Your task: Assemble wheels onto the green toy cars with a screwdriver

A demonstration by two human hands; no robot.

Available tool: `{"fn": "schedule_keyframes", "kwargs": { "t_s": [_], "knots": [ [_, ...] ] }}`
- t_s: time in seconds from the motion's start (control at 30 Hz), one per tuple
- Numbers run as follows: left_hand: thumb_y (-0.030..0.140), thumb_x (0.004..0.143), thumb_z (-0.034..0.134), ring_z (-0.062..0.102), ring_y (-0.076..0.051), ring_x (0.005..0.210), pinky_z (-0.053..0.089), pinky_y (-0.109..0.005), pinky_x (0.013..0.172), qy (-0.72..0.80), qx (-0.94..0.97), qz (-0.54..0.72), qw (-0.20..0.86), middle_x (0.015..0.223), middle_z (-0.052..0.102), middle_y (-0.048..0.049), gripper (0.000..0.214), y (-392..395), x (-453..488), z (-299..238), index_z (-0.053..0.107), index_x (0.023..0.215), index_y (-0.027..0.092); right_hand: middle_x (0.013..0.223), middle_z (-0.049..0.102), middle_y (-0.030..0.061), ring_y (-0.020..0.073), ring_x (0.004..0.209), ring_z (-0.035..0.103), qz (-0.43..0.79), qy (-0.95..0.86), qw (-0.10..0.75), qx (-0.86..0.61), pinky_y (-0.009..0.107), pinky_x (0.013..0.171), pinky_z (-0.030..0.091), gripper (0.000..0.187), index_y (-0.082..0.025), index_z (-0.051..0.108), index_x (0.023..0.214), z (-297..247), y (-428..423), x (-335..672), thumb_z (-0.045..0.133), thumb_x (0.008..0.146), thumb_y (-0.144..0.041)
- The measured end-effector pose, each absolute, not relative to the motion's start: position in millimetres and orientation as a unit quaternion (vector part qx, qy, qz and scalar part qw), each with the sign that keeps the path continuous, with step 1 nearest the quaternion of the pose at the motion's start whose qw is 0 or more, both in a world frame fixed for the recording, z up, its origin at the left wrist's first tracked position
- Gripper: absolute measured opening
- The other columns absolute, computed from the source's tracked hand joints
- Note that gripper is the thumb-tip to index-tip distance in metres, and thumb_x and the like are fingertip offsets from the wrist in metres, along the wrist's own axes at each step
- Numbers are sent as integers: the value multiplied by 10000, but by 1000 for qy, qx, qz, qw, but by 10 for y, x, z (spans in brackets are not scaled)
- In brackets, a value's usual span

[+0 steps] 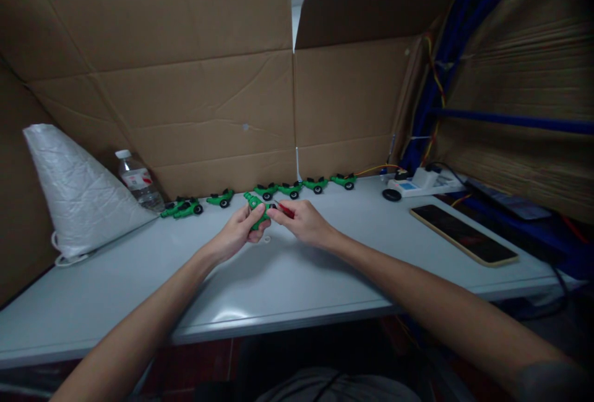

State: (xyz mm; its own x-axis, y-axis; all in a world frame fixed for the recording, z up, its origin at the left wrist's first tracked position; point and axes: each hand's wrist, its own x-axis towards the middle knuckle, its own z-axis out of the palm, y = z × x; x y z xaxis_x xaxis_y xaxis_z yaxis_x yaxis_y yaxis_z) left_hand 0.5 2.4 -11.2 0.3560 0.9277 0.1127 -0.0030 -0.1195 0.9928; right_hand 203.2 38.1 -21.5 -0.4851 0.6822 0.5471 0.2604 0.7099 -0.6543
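My left hand (236, 232) is closed around a green toy vehicle (255, 216), held just above the table near the middle. A red-handled tool (286, 209) with a thin tip is pinched in my right hand (306, 222), whose fingertips meet the toy's right side at a dark part. Fingers cover much of both the toy and the tool, so the tool's exact kind is unclear. Below the hands, a small white ring (267, 239) lies on the table. Behind them stand similar green toys with black wheels, among them one toy (290, 190) close to my right hand.
The white table (223, 300) is backed by cardboard walls (195, 99). At left are a silvery padded bag (78, 198) and a water bottle (137, 179). On the right lie a phone (464, 235), a power strip (422, 184) and a black round piece (391, 195).
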Motion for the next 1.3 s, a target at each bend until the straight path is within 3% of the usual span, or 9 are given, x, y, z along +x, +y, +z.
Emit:
{"fn": "schedule_keyframes", "kwargs": {
  "t_s": [0.17, 0.23, 0.5, 0.6, 0.7, 0.8, 0.93, 1.13, 1.3],
  "knots": [
    [576, 974, 638, 446, -104, 617, 348, -239, 556, 413, 690, 469, 364, 730, 544, 8, 423, 64, 38, -191, 548, 889, 172, 651, 473, -23, 138, 607, 415, 368, -759, 450, -293, 265, 557, 312, 568, -199, 558, 783, -311, 438, 1928, 422, 1012, -702],
    [575, 972, 641, 452, -105, 624, 359, -240, 565, 415, 697, 472, 347, 729, 551, 4, 430, 65, 60, -196, 556, 865, 167, 668, 479, -27, 135, 610, 415, 376, -745, 466, -294, 262, 562, 324, 546, -203, 554, 803, -343, 442, 1905, 452, 1003, -700],
    [550, 943, 696, 394, -70, 542, 301, -199, 487, 356, 588, 478, 547, 718, 518, 30, 407, 44, 47, -130, 541, 889, 177, 915, 629, 13, 173, 811, 582, 250, -815, 464, -241, 290, 761, 456, 248, -214, 573, 1067, -301, 464, 2007, 591, 1022, -458],
    [549, 931, 711, 436, -74, 531, 314, -200, 475, 362, 574, 476, 559, 724, 563, 12, 411, 55, 14, -138, 566, 899, 165, 1136, 635, 76, 214, 1043, 608, 157, -864, 440, -187, 331, 910, 477, 183, -227, 571, 1196, -253, 482, 2077, 573, 1025, -292],
    [557, 941, 693, 494, -87, 543, 360, -213, 494, 393, 593, 468, 525, 730, 609, -15, 424, 68, 2, -157, 579, 869, 156, 1234, 617, 94, 228, 1116, 609, 137, -871, 432, -192, 342, 926, 492, 241, -240, 564, 1235, -246, 476, 2092, 598, 998, -268],
    [566, 948, 680, 522, -96, 559, 390, -223, 519, 416, 614, 467, 482, 720, 624, -23, 434, 77, 6, -178, 596, 850, 152, 1165, 660, 86, 223, 1034, 641, 178, -832, 459, -255, 334, 872, 500, 304, -218, 564, 1211, -271, 462, 2052, 650, 983, -399],
    [582, 964, 648, 516, -93, 564, 391, -226, 522, 415, 631, 456, 470, 767, 650, -35, 443, 89, -4, -205, 606, 863, 153, 904, 711, 41, 184, 795, 649, 244, -831, 411, -285, 302, 756, 470, 293, -200, 623, 1036, -291, 457, 2020, 489, 1073, -457],
    [606, 954, 645, 495, -98, 560, 381, -225, 515, 435, 631, 455, 454, 696, 589, 1, 455, 84, -20, -195, 572, 854, 168, 1161, 711, 84, 219, 1057, 666, 219, -834, 446, -241, 335, 901, 480, 350, -221, 587, 1254, -305, 465, 2011, 627, 1011, -470],
    [604, 950, 654, 485, -91, 565, 388, -223, 519, 443, 639, 439, 450, 737, 611, -1, 448, 40, 27, -180, 555, 889, 171, 915, 733, 39, 188, 834, 678, 260, -812, 425, -305, 304, 785, 475, 344, -214, 631, 1057, -334, 472, 1971, 497, 1069, -530]
  ]
}}
